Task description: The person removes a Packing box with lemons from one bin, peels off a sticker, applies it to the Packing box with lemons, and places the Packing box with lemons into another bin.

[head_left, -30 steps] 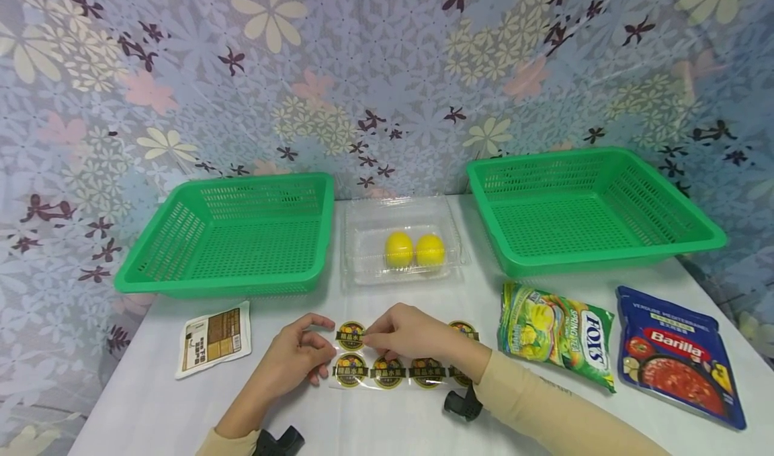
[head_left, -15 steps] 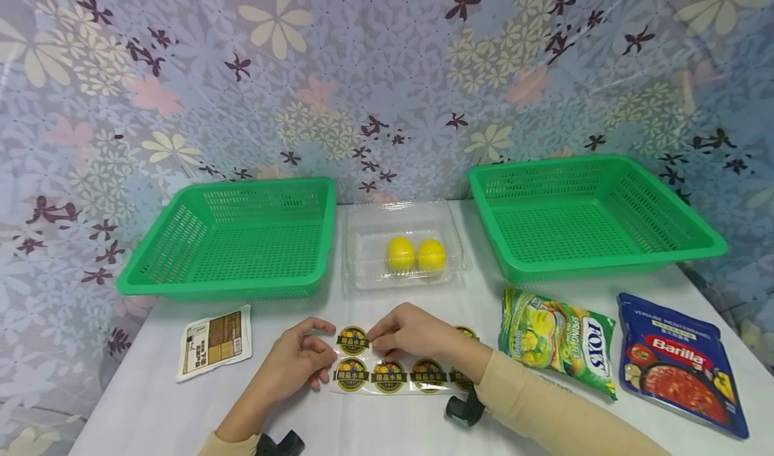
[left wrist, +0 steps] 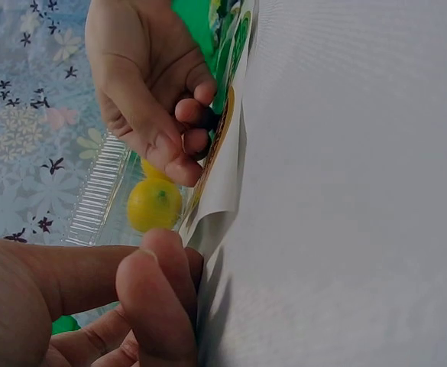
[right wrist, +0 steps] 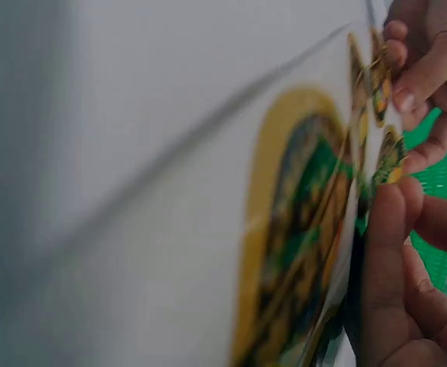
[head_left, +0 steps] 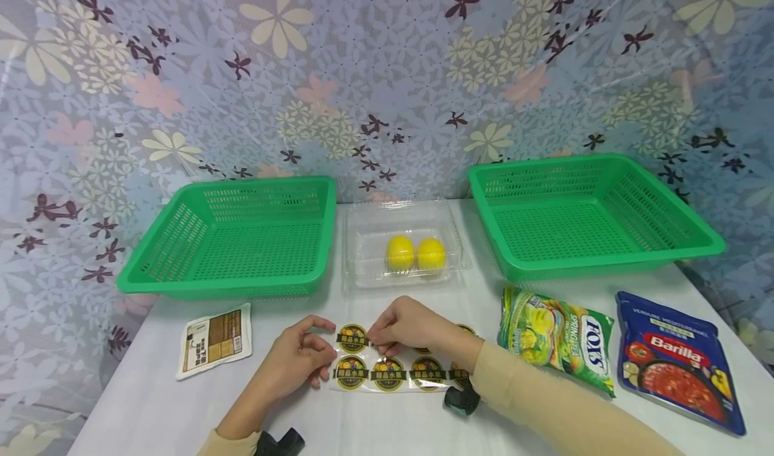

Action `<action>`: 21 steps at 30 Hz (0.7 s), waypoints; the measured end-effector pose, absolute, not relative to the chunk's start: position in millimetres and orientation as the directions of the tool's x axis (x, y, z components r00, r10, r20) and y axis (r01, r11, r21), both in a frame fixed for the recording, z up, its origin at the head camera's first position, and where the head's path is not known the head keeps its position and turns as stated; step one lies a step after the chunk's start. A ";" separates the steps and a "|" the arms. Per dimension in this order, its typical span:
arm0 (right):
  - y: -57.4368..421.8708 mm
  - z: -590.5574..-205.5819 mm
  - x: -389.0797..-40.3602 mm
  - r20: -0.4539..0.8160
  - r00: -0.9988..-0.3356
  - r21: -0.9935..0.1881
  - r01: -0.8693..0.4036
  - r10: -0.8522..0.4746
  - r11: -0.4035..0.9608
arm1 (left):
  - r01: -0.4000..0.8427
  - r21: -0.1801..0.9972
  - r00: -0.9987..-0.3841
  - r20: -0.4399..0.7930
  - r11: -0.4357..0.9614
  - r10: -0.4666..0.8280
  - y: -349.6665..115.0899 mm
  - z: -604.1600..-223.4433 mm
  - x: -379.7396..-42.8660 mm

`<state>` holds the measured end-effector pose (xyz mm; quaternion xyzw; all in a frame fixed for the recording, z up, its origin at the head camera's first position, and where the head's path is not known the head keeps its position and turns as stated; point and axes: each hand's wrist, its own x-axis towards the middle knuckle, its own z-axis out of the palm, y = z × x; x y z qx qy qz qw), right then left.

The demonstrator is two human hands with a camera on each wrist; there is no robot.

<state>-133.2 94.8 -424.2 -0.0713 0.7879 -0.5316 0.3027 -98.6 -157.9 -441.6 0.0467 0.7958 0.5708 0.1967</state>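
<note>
A clear sheet of round black-and-gold fruit stickers (head_left: 387, 373) lies on the white table in front of me. My right hand (head_left: 417, 325) reaches over the sheet. Its thumb and index finger pinch the right edge of the upper-left sticker (head_left: 353, 338), as the right wrist view shows closely. At the sheet's left edge, my left hand (head_left: 300, 353) rests with bent fingers, thumb and index apart around the upper-left corner. The right hand hides part of the upper row. In the left wrist view a corner of the sheet (left wrist: 221, 200) curls up.
Behind the sheet, a clear plastic clamshell box (head_left: 369, 278) holds two yellow lemons (head_left: 400, 252). Green baskets stand at left (head_left: 224, 288) and right (head_left: 605, 266). A small beige packet (head_left: 214, 342) lies left; a Fox's candy bag (head_left: 556, 338) and a blue Barilla pouch (head_left: 680, 362) lie right.
My right hand has shifted slightly at the upper-left sticker, its wrist turning a little. The left hand stays at the sheet's edge. The head view has tilted slightly.
</note>
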 end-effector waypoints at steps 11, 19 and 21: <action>87.3 -418.1 -139.9 -0.367 -0.847 -0.786 0.062 -0.384 0.616 | -0.151 0.928 -0.916 -0.261 0.341 0.304 -157.1 -439.5 -98.8; 82.3 -416.0 -140.7 -0.390 -0.838 -0.771 0.071 -0.382 0.633 | -0.158 0.926 -0.916 -0.267 0.341 0.301 -156.8 -439.1 -98.1; 81.5 -416.9 -141.1 -0.391 -0.839 -0.767 0.070 -0.379 0.638 | -0.161 0.926 -0.915 -0.270 0.342 0.299 -156.7 -439.1 -97.8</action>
